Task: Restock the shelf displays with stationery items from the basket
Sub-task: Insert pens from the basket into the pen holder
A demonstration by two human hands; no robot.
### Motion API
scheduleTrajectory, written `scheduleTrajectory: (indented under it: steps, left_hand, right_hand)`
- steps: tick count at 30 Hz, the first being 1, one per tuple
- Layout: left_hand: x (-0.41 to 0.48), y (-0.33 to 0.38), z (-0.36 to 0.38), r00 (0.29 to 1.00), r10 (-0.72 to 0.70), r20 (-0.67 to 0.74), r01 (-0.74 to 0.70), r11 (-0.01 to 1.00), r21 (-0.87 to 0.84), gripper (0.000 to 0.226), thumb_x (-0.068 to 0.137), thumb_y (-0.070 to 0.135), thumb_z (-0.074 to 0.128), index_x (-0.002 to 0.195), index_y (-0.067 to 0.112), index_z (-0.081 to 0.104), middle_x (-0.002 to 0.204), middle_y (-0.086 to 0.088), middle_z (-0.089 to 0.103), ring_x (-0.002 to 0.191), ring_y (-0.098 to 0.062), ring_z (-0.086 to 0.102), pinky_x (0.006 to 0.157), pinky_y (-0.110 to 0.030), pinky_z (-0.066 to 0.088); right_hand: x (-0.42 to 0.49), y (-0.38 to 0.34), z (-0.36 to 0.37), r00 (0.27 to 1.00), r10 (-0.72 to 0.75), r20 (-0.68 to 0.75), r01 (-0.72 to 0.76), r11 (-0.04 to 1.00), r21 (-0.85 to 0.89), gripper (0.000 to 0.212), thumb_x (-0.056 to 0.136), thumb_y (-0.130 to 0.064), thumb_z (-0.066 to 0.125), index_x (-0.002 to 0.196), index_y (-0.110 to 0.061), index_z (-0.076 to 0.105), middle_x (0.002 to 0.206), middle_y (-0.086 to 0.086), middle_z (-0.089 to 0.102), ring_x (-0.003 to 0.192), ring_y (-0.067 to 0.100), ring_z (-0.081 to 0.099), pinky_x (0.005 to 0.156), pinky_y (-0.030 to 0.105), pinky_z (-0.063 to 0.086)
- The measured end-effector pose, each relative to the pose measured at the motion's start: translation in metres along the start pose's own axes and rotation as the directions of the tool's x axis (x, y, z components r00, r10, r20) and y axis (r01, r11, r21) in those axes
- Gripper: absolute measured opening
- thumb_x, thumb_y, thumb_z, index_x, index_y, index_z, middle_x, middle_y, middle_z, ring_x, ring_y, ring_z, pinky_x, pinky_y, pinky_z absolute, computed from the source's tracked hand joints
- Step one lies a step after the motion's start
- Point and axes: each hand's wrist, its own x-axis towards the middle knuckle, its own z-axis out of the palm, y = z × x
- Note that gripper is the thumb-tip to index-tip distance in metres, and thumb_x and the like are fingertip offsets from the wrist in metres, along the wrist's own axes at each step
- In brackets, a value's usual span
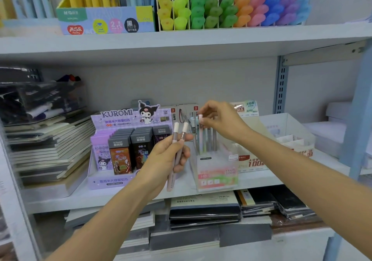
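My left hand (168,156) grips two pinkish-beige pencils (175,156) upright, in front of the middle shelf. My right hand (219,117) pinches the top of a pale pink pencil (200,134) that stands in a clear pencil display box (216,170) on the shelf. Several other pastel pencils stand in that box beside it. The basket is not in view.
A purple Kuromi lead-refill display (120,146) stands left of the pencil box. Stacked notebooks (46,146) lie at far left, a white open box (289,134) at right. Highlighters (231,7) and pen boxes fill the upper shelf; more notebooks (205,210) lie below.
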Motion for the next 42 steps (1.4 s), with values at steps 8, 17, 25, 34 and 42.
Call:
scheduleTrajectory:
  steps: [8,17,25,34,42]
  left_hand:
    - [-0.004,0.004,0.005,0.998,0.056,0.019,-0.056,0.998,0.003,0.025,0.102,0.018,0.044,0.117,0.01,0.062,0.073,-0.004,0.057,0.055,-0.008,0.045,0.054,-0.02,0.038]
    - [-0.006,0.015,0.017,0.998,0.058,0.022,-0.058,0.998,-0.011,0.028,0.102,0.021,0.042,0.117,0.009,0.061,0.096,-0.012,0.073,0.078,-0.018,0.067,0.068,-0.026,0.056]
    - [-0.009,0.023,0.006,0.996,-0.027,-0.086,0.03,0.999,0.035,0.026,0.103,0.032,0.041,0.118,0.025,0.062,0.067,-0.001,0.064,0.046,-0.009,0.045,0.038,-0.016,0.031]
    - [-0.013,0.017,0.01,1.0,-0.012,-0.024,0.011,0.998,-0.058,0.026,0.102,0.016,0.043,0.105,0.008,0.067,0.074,0.002,0.053,0.064,-0.007,0.049,0.059,-0.021,0.047]
    - [-0.011,0.013,0.005,0.999,0.011,-0.042,-0.015,0.996,-0.091,0.022,0.089,0.01,0.059,0.108,0.01,0.071,0.079,-0.003,0.067,0.072,-0.015,0.064,0.07,-0.022,0.056]
  right_hand:
    - [-0.009,-0.013,-0.003,0.999,-0.012,-0.04,0.009,0.996,-0.084,0.022,0.087,-0.036,0.068,0.103,-0.02,0.073,0.094,-0.003,0.056,0.08,0.006,0.053,0.074,0.019,0.041]
    - [-0.038,-0.041,-0.02,0.998,0.045,0.052,-0.062,0.91,0.411,0.013,0.092,-0.018,0.063,0.101,-0.012,0.071,0.091,0.001,0.074,0.085,0.011,0.07,0.077,0.016,0.053]
    - [-0.017,-0.025,-0.059,0.966,0.188,-0.175,-0.119,0.932,0.342,0.016,0.097,-0.01,0.054,0.104,0.0,0.065,0.094,0.014,0.071,0.067,0.009,0.066,0.064,0.02,0.05]
    - [-0.023,0.003,-0.021,0.999,0.04,-0.017,-0.039,0.999,0.028,0.014,0.095,-0.011,0.059,0.105,-0.008,0.069,0.086,0.002,0.071,0.081,0.011,0.07,0.079,0.02,0.056]
    - [-0.012,0.004,-0.018,1.0,-0.002,0.018,0.002,1.0,-0.03,0.016,0.092,-0.018,0.065,0.107,-0.016,0.06,0.084,0.0,0.074,0.082,0.008,0.07,0.078,0.021,0.054]
